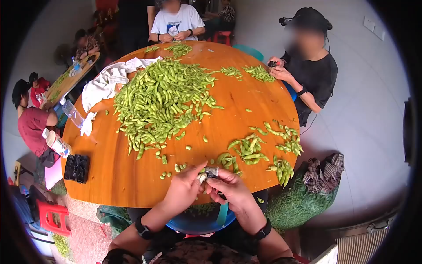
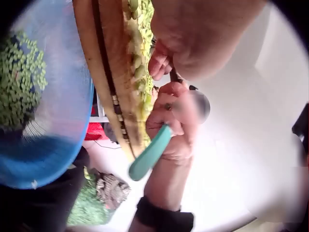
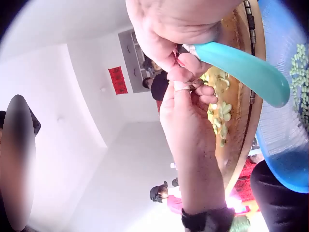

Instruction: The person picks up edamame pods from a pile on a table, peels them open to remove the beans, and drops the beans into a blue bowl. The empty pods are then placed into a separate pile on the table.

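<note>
Both hands meet over the near edge of the round wooden table (image 1: 114,187). My right hand (image 1: 235,188) holds a tool whose curved teal handle (image 3: 248,72) sticks out below the palm; the tool's other end is hidden by fingers. My left hand (image 1: 182,189) has its fingers bent against the right hand's fingertips, and I cannot tell whether it pinches anything. A whitish wrap (image 3: 181,86) circles a left-hand digit. A grey wrapped piece (image 1: 212,170) shows between the hands. Below them, a blue basin (image 2: 79,145) contains shelled green beans (image 2: 21,72).
A large heap of green soybean pods (image 1: 162,97) covers the table's middle, with smaller piles (image 1: 248,149) at right. A black tray (image 1: 77,168), a bottle (image 1: 57,143) and a white cloth (image 1: 105,83) lie left. A green sack (image 1: 299,198) stands right. Other people (image 1: 314,66) sit around the table.
</note>
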A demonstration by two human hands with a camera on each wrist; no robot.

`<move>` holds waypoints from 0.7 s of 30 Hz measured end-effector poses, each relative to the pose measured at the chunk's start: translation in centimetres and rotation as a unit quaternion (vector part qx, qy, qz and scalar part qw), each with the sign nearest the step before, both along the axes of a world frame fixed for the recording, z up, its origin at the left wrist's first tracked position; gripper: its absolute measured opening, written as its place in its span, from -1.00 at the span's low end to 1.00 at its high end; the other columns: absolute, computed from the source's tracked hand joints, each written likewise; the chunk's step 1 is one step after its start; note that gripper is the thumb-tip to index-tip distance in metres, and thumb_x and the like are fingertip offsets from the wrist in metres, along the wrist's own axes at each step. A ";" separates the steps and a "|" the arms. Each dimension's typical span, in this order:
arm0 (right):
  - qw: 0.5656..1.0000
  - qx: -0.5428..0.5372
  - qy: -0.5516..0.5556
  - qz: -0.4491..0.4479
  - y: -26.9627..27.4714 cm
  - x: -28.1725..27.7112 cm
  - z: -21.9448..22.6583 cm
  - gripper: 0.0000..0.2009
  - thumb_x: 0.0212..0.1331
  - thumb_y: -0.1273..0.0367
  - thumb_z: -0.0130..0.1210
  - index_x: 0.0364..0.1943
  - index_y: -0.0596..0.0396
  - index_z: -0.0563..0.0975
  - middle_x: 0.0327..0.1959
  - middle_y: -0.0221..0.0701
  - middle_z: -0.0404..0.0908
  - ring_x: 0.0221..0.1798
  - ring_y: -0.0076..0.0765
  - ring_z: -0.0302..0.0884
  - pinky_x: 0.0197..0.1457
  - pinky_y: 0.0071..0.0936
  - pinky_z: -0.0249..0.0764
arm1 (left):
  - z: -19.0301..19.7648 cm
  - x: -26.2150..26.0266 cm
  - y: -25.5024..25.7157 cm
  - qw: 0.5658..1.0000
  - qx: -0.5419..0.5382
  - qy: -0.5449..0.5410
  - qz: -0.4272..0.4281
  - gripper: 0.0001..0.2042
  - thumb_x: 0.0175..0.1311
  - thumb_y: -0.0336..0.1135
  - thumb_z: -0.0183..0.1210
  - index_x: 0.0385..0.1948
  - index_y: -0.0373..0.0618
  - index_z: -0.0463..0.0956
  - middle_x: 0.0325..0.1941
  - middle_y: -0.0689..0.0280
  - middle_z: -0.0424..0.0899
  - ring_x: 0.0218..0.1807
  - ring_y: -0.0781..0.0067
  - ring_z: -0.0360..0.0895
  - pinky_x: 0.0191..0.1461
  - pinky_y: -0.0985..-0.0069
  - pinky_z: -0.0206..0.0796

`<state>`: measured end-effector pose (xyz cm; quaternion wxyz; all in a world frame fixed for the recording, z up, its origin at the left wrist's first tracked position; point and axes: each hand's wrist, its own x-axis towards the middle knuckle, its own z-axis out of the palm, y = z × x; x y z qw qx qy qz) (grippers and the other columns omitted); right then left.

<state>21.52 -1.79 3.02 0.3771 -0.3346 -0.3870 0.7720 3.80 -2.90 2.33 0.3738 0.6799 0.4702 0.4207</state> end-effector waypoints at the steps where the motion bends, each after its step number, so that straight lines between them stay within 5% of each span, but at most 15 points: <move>1: 1.000 -0.004 0.011 0.002 0.0 0.0 -0.1 -0.89 0.34 0.37 0.04 -0.17 0.06 0.53 -0.49 -0.52 0.53 -0.65 -0.71 0.32 -0.68 -0.75 0.08 | -0.2 0.2 0.0 0.991 0.081 0.101 0.019 -0.59 0.27 -0.60 0.00 0.17 -0.18 0.40 -0.29 0.18 0.58 -0.41 0.45 0.61 -0.33 0.52 0.49; 2: 1.000 -0.005 0.011 0.003 0.0 -0.1 -0.1 -0.89 0.34 0.37 0.04 -0.17 0.06 0.53 -0.49 -0.52 0.53 -0.65 -0.71 0.32 -0.68 -0.75 0.08 | -0.5 0.4 0.0 0.981 0.143 0.126 0.034 -0.58 0.22 -0.61 0.01 0.16 -0.23 0.37 -0.30 0.09 0.57 -0.45 0.29 0.62 -0.36 0.45 0.49; 6: 0.999 -0.028 0.004 -0.022 -0.3 -0.6 0.1 -0.90 0.33 0.38 0.05 -0.20 0.06 0.54 -0.52 -0.53 0.50 -0.66 -0.72 0.28 -0.68 -0.75 0.07 | -0.5 0.3 0.2 0.984 0.136 0.113 0.029 -0.63 0.30 -0.56 -0.03 0.16 -0.24 0.37 -0.29 0.16 0.59 -0.49 0.42 0.60 -0.38 0.50 0.48; 9: 0.999 -0.030 -0.001 -0.026 -0.3 -0.6 0.2 -0.90 0.32 0.38 0.05 -0.20 0.05 0.55 -0.53 -0.55 0.48 -0.66 -0.73 0.27 -0.68 -0.75 0.08 | -0.3 0.0 0.0 1.000 -0.001 -0.005 -0.002 -0.69 0.38 -0.51 -0.10 0.13 -0.22 0.37 -0.33 0.25 0.58 -0.51 0.54 0.55 -0.43 0.57 0.44; 11: 0.999 -0.027 0.000 -0.025 -0.3 -0.6 0.2 -0.90 0.32 0.38 0.05 -0.19 0.05 0.56 -0.53 -0.55 0.48 -0.66 -0.73 0.27 -0.68 -0.74 0.09 | -0.8 -0.4 0.0 0.942 -0.187 -0.278 -0.026 -0.73 0.44 -0.47 -0.16 0.10 -0.19 0.37 -0.37 0.33 0.56 -0.54 0.62 0.48 -0.47 0.65 0.39; 15: 0.998 0.009 -0.041 -0.043 -0.7 -1.2 -0.2 -0.89 0.31 0.41 0.05 -0.16 0.06 0.55 -0.54 -0.56 0.48 -0.68 -0.73 0.27 -0.70 -0.73 0.10 | -1.1 0.9 -0.6 0.942 -0.158 -0.294 0.026 -0.77 0.46 -0.46 -0.17 0.05 -0.21 0.36 -0.42 0.34 0.54 -0.57 0.60 0.45 -0.50 0.65 0.36; 17: 0.994 0.055 -0.070 -0.071 -1.1 -1.8 -0.3 -0.89 0.30 0.41 0.06 -0.16 0.07 0.55 -0.55 -0.55 0.49 -0.69 -0.71 0.28 -0.71 -0.73 0.08 | -1.3 1.1 -0.6 0.989 -0.079 -0.113 0.057 -0.79 0.49 -0.39 -0.18 0.01 -0.23 0.36 -0.39 0.32 0.56 -0.54 0.59 0.50 -0.47 0.64 0.40; 21: 0.986 0.035 -0.051 -0.154 -1.5 -1.7 0.9 -0.86 0.31 0.44 0.04 -0.11 0.05 0.55 -0.56 -0.56 0.49 -0.69 -0.74 0.26 -0.69 -0.74 0.11 | -1.4 0.5 -0.6 0.986 -0.026 -0.130 0.097 -0.80 0.49 -0.38 -0.14 -0.03 -0.24 0.40 -0.30 0.25 0.63 -0.47 0.58 0.57 -0.43 0.66 0.42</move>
